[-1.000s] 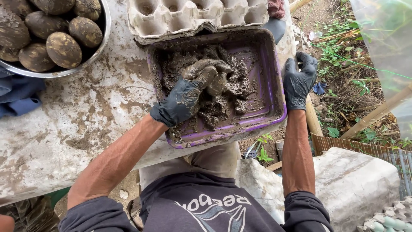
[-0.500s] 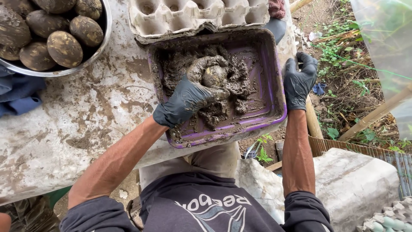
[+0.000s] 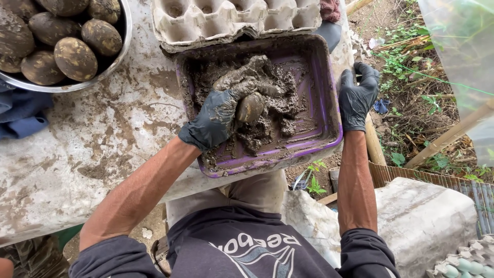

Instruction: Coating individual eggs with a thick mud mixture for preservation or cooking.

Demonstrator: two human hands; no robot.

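Mud-smeared white counter (image 3: 92,154) outdoors carries my purple mud tray (image 3: 329,118): left hand (image 3: 218,118) cups a mud-coated egg (image 3: 250,107), right hand (image 3: 357,95) grips the tray's rim.

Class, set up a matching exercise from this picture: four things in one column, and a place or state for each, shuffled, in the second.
Things
1. left hand
2. right hand
3. metal bowl
4. egg carton

Places or states
A. gripping the purple tray's right rim
B. cups empty, behind the tray
C. in the mud, around a mud-coated egg
D. holds mud-coated eggs, far left of the table

Pairs: 1-C, 2-A, 3-D, 4-B
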